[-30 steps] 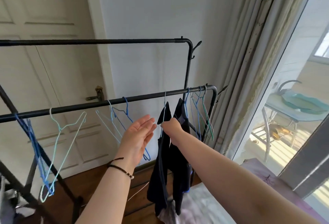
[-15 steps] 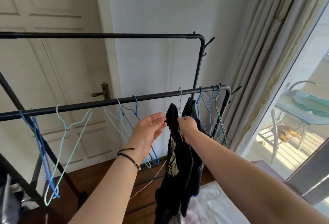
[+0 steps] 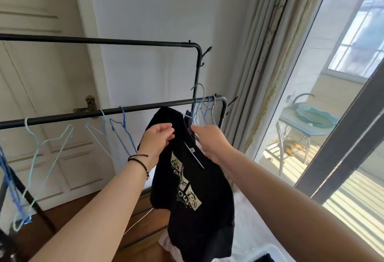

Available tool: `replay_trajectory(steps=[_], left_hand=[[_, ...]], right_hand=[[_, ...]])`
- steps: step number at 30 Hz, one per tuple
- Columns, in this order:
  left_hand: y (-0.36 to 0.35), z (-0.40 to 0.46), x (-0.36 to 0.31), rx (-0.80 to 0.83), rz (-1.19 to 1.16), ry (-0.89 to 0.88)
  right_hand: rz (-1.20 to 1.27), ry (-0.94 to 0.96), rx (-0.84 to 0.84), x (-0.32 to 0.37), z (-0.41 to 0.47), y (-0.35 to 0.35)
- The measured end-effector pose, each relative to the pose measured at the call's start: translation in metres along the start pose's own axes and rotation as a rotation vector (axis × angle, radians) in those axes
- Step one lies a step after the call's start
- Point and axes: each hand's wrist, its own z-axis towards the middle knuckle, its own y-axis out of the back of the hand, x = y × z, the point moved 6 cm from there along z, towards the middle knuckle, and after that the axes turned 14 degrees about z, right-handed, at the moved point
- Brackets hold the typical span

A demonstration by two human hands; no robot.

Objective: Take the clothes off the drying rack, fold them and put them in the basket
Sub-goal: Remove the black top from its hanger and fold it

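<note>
A black T-shirt (image 3: 197, 209) with a white print hangs in front of the lower rail of the black drying rack (image 3: 62, 115). It sits on a pale blue wire hanger (image 3: 200, 90) whose hook stands above the rail, off the bar. My left hand (image 3: 158, 138) grips the shirt's left shoulder at the collar. My right hand (image 3: 212, 142) holds the right side of the collar, its fingers hidden behind the cloth. A sliver of another dark garment (image 3: 188, 114) shows behind the shirt.
Several empty blue and mint wire hangers (image 3: 116, 130) hang along the lower rail, with more bunched at its right end (image 3: 207, 112). Behind the rack are a white door (image 3: 31, 74) and wall. A curtain (image 3: 261, 53) and glass door stand right. A white plastic rim (image 3: 268, 250) shows at the bottom.
The hanger hook has come up off the rail. My left hand, open before, has taken hold of the shirt. The shirt has turned so its print faces me.
</note>
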Motion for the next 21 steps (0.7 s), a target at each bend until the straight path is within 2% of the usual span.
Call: replay_trajectory(steps=[4,9,11,13,15,18,19,21], left_hand=[[-0.031,-0.017,-0.031,-0.066,0.134,-0.135],[-0.065,-0.073,-0.076,-0.351,0.610,-0.393],[-0.082,-0.090,-0.083,-0.340,0.745,-0.458],[-0.096,-0.099,-0.081,-0.258,0.744,-0.473],[-0.107,-0.109,-0.075,-0.154,0.560,-0.329],[-0.125,-0.123,-0.049,0.047,-0.009,0.128],[-0.127,-0.128,-0.045,0.054,-0.072,0.195],[-0.130,-0.134,-0.047,0.027,0.022,0.138]], right_hand=[[-0.065,0.109,0.006,0.019,-0.045,0.039],[-0.188,0.232,-0.018,0.029,-0.106,0.091],[-0.217,0.274,-0.010,0.029,-0.127,0.111],[-0.205,0.270,-0.030,0.024,-0.139,0.131],[-0.257,0.273,-0.074,0.020,-0.154,0.156],[-0.297,0.294,-0.093,0.014,-0.175,0.184],[-0.271,0.296,-0.097,0.011,-0.180,0.192],[-0.229,0.295,-0.120,0.003,-0.191,0.213]])
